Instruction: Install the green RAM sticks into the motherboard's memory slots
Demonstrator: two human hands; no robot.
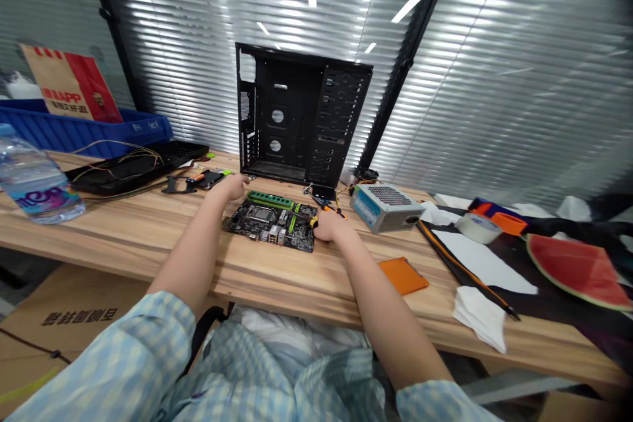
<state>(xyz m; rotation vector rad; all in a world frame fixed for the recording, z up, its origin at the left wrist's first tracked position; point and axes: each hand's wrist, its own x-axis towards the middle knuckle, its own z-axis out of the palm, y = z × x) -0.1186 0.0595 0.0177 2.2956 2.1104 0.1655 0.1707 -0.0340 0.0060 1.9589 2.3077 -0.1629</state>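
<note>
A black-and-green motherboard (264,227) lies flat on the wooden table between my hands, with a green memory stick (270,199) along its far edge. My left hand (233,187) is just beyond the board's far left corner, its fingers bent together; whatever is at the fingertips is too small to make out. At the board's right edge, my right hand (327,226) is closed around a yellow-and-black screwdriver (314,221), mostly hidden by the fingers. Behind that hand lies an orange-and-black tool (330,208). An open black computer case (291,119) stands upright behind the board.
To the right are a power supply (386,206), an orange drive (403,275), a tape roll (479,228) and a watermelon slice (578,270). On the left stand a water bottle (37,178), a blue bin (143,128) and a black panel (119,171) with loose wires.
</note>
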